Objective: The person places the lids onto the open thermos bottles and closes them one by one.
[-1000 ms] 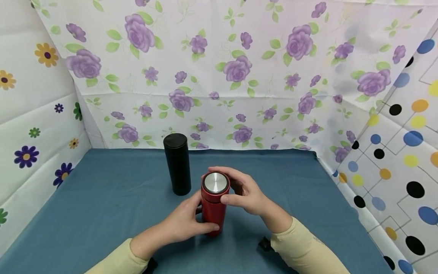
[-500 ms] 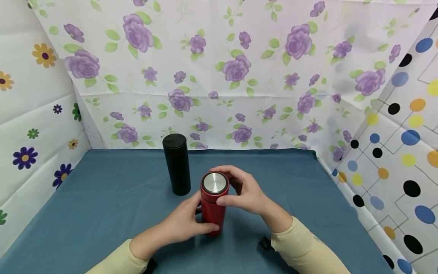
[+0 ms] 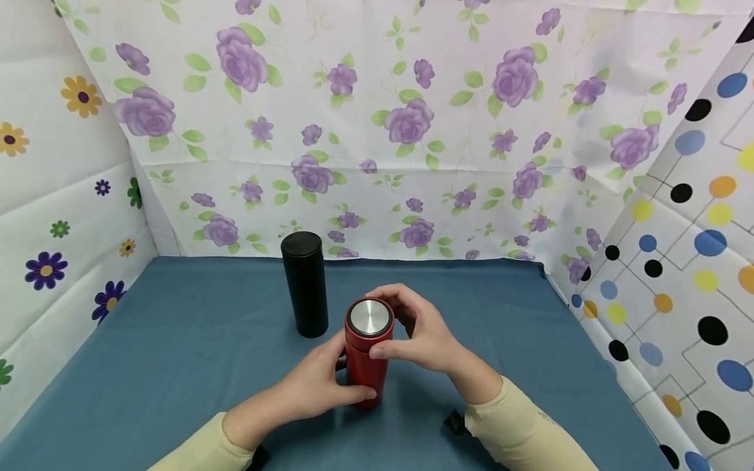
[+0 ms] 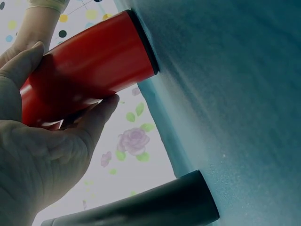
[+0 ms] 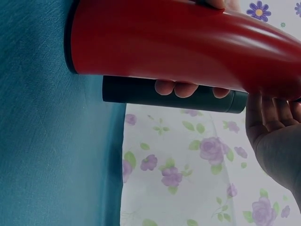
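A red thermos flask (image 3: 366,366) with a silver-topped lid (image 3: 370,317) stands upright on the blue cloth in the head view. My left hand (image 3: 315,383) grips its body from the left, the thumb across the front. Around the lid and upper rim curl the fingers of my right hand (image 3: 421,330), with the thumb on the near side. In the left wrist view the flask's body (image 4: 94,61) lies between thumb and fingers, its black base against the cloth. Left fingertips (image 5: 184,89) show past the flask in the right wrist view.
Behind and left of the red flask a black thermos flask (image 3: 305,288) stands upright. Blue cloth (image 3: 177,353) covers the table. A floral curtain (image 3: 377,131) hangs along the back, with patterned sheets at both sides. A small black object (image 3: 455,422) is by the right sleeve.
The right thumb has shifted slightly left across the front of the red flask, and the right fingers have drawn a little to the right. The left hand stays in place.
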`<state>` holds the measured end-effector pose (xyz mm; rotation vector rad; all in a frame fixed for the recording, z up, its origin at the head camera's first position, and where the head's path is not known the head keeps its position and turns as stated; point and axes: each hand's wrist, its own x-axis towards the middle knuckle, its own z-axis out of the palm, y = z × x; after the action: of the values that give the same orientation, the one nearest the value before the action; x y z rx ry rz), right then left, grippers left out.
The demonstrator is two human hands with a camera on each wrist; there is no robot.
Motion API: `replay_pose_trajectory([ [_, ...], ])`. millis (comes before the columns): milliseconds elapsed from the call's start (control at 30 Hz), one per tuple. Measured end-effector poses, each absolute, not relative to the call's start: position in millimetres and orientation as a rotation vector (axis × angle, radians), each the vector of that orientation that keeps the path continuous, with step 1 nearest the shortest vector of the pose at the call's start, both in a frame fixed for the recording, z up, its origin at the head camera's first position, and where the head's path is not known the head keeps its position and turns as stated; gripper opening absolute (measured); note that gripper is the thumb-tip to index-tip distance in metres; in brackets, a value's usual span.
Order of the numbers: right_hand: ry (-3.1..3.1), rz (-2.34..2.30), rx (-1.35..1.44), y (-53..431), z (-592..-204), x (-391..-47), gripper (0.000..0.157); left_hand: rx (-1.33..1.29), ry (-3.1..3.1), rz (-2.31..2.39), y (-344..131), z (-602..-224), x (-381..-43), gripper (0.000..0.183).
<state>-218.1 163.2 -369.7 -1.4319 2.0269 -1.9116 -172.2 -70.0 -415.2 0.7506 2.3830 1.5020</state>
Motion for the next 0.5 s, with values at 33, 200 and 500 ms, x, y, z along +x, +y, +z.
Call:
replay_pose_trajectory([
  [33, 2.032, -1.911, -1.431, 163.0, -369.9, -217.6, 0.064, 0.746, 2.380, 1.506, -70.1, -415.5, -171.6, 0.079],
  [200, 2.061, -1.899, -1.429, 161.7, -371.1, -215.5, 0.065, 0.744, 2.369, 1.523, -70.4, -417.9, -169.4, 0.079],
  [500, 2.073, -1.920, -1.426, 160.7, -371.0, -215.7, 0.068, 0.757, 2.380, 1.509, -70.5, -415.0, -172.0, 0.079],
])
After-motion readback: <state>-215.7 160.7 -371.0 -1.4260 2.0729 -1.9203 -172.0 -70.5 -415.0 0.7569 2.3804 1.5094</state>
